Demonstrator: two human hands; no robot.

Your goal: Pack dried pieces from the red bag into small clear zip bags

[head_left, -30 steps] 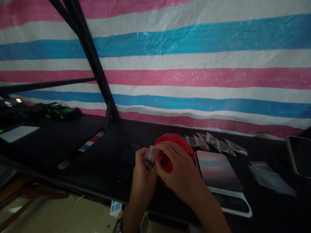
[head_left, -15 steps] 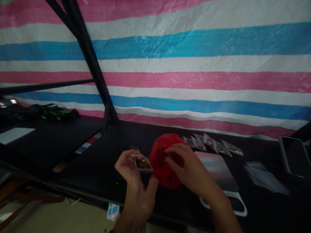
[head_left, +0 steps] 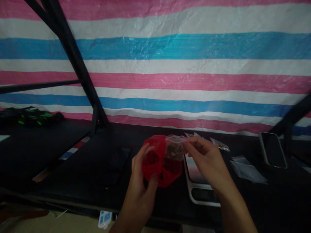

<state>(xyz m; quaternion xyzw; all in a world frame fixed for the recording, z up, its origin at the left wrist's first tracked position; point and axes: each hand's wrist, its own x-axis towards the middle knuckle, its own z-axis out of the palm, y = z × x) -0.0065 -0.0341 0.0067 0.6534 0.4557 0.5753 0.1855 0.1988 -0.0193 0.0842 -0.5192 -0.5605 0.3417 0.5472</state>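
My right hand (head_left: pixel 206 155) pinches the edge of a small clear zip bag (head_left: pixel 174 150) with brown pieces inside. The zip bag hangs over the right side of an open red plastic bag (head_left: pixel 167 173), which holds dark contents too dim to make out. Around the red bag's left side curls my left hand (head_left: pixel 143 181), fingers at its rim and thumb against its front. Just right of the red bag lies a kitchen scale (head_left: pixel 194 194) with a shiny plate, partly covered by my right hand and forearm.
Filled zip bags (head_left: pixel 220 144) lie behind the scale, partly hidden by my right hand. To the right are flat clear bags (head_left: pixel 249 171) and a propped phone (head_left: pixel 273 150). A dark flat object (head_left: pixel 116 163) lies left on the black table (head_left: pixel 80 176). A black frame post (head_left: pixel 84 76) rises behind.
The zip bag has passed from my left hand to my right. My left hand has moved onto the red bag. The view has shifted to the right.
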